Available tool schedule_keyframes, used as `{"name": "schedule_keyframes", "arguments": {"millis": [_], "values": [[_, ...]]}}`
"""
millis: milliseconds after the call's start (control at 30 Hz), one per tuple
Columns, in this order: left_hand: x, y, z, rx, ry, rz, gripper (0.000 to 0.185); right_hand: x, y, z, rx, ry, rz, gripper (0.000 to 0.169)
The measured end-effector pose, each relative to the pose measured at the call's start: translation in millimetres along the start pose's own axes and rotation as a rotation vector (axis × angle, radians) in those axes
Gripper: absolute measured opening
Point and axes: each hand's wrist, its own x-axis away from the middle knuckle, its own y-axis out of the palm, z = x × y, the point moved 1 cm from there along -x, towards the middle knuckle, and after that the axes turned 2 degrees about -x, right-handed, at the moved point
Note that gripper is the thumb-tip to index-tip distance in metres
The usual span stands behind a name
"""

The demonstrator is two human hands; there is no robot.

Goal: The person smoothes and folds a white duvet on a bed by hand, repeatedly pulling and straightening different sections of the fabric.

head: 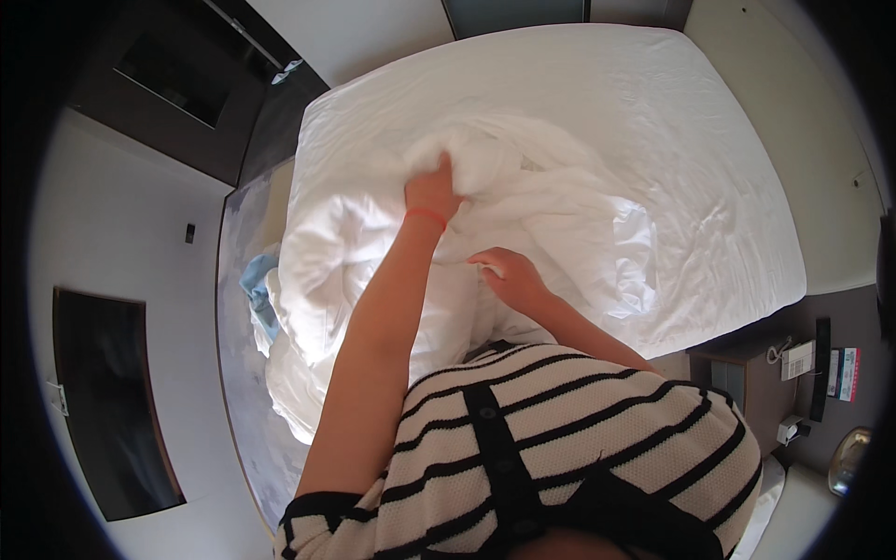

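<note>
A bunched white duvet [532, 203] lies across the near and left part of a bed with a white fitted sheet [546, 77]. My left hand [434, 185], with a thin red band at the wrist, is on the duvet's folds; its fingertips are partly lost in the fabric, so its grip is unclear. Lower and to the right, my right hand [509, 274] is just over the duvet, thumb and fingers curved with a gap between them. Nothing shows in that gap. Part of the duvet hangs over the bed's left side.
Light blue cloth [260, 290] lies by the bed's left side, over patterned carpet [241, 336]. A headboard [784, 168] stands at the right. Near the lower right, a nightstand [763, 371] bears a telephone [798, 360]. A dark door [168, 84] is at upper left.
</note>
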Motion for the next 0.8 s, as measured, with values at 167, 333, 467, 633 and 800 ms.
{"name": "schedule_keyframes", "arguments": {"millis": [167, 333, 467, 633, 800], "values": [[72, 28, -13, 0.074, 0.147, 0.115, 0.052, -3, -63, 21, 0.065, 0.058, 0.356, 0.026], [155, -18, -4, 0.152, 0.234, 0.114, 0.043, -67, -55, 18, 0.228, -0.144, 0.108, 0.035], [209, -63, -32, 0.223, 0.235, 0.174, 0.042, -108, -23, 33, 0.722, -0.204, 0.165, 0.047], [270, -138, -78, 0.248, 0.206, 0.147, 0.054, -177, -77, 50, 1.131, -0.295, 0.253, 0.027], [299, -128, -113, 0.567, 0.078, 0.218, 0.051, -186, -104, 69, 0.795, -0.071, 0.244, 0.015]]}}
